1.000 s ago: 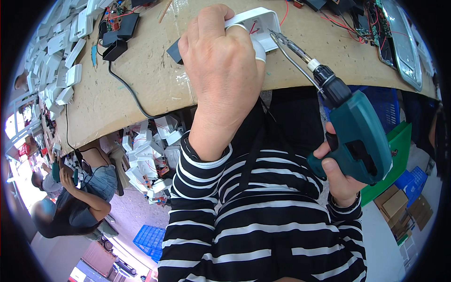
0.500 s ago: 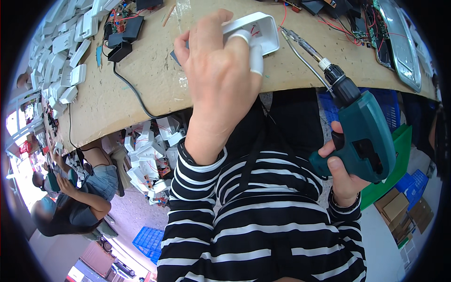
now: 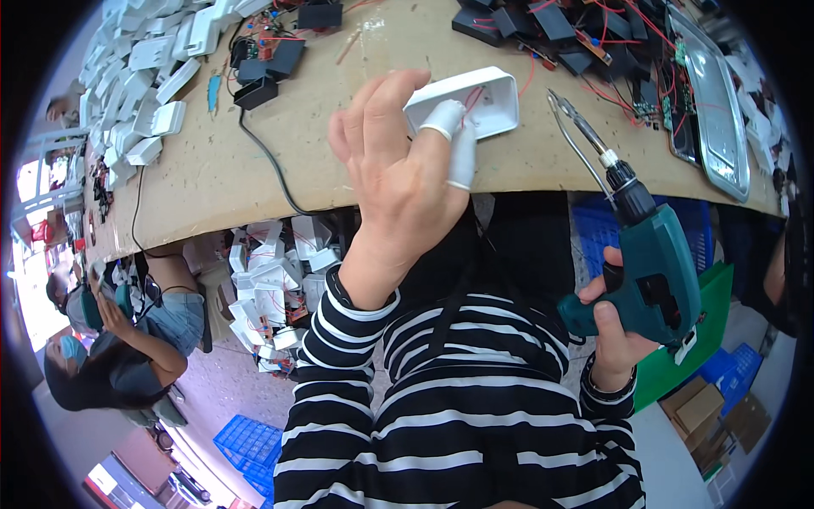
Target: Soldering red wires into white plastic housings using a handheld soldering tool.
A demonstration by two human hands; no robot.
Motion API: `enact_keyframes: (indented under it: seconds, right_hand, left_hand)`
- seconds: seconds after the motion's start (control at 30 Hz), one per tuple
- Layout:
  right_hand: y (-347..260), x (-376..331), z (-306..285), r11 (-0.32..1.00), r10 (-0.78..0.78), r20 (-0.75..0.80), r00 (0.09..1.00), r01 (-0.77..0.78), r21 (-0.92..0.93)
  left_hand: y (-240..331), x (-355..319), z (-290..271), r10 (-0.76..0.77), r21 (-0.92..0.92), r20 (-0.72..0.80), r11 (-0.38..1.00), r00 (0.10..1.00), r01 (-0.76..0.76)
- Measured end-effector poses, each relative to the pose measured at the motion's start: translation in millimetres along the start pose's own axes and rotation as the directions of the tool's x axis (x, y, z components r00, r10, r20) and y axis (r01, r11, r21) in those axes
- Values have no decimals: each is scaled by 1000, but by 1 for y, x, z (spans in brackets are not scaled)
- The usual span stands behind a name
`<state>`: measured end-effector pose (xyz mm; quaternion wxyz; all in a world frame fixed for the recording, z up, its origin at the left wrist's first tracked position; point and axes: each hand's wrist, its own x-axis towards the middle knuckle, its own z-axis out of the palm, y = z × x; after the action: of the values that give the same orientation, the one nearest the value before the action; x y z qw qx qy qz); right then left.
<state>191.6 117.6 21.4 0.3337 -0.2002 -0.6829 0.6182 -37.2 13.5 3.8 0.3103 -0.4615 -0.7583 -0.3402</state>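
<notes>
My left hand (image 3: 403, 170) wears white finger cots on thumb and forefinger. It pinches the near wall of a shallow white plastic case (image 3: 500, 106), thumb inside and forefinger outside, while the other fingers are raised. A reddish wire (image 3: 476, 97) shows inside the case by the thumb tip. My right hand (image 3: 619, 327) is wrapped round the handle of a dark green pistol-shaped soldering gun (image 3: 666, 254). Its metal tip and curved feed tube (image 3: 585, 136) point up and left, to the right of the case and apart from it.
White cases (image 3: 153, 55) are heaped at the far left. Black boxes with red wires (image 3: 551, 25) lie at the back right, beside a clear tray (image 3: 712, 110). A black cable (image 3: 271, 161) crosses the table's left part. More white cases (image 3: 271, 288) sit below its edge. Another person (image 3: 144, 348) works at left.
The view has shifted, so the table sits lower in the picture. The soldering gun's tip is farther from the case. A dark edge beside my left hand no longer shows.
</notes>
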Motion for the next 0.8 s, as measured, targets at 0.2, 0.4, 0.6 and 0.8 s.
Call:
enact_keyframes:
  seconds: [0.2, 0.4, 0.6, 0.8]
  right_hand:
    - [3, -1, -1, 1000, -5, 41, 999, 5, 8]
    - [4, -1, -1, 998, 44, 59, 997, -47, 42]
    - [1, 2, -1, 997, 71, 72, 995, -73, 20]
    - [4, 1, -5, 998, 63, 96, 993, -65, 18]
  left_hand:
    - [3, 8, 4, 11, 90, 80, 996, 997, -19]
    - [15, 15, 2, -103, 219, 168, 974, 980, 64]
    - [10, 9, 10, -109, 236, 168, 969, 980, 67]
    - [9, 2, 16, 10, 148, 22, 989, 1000, -13]
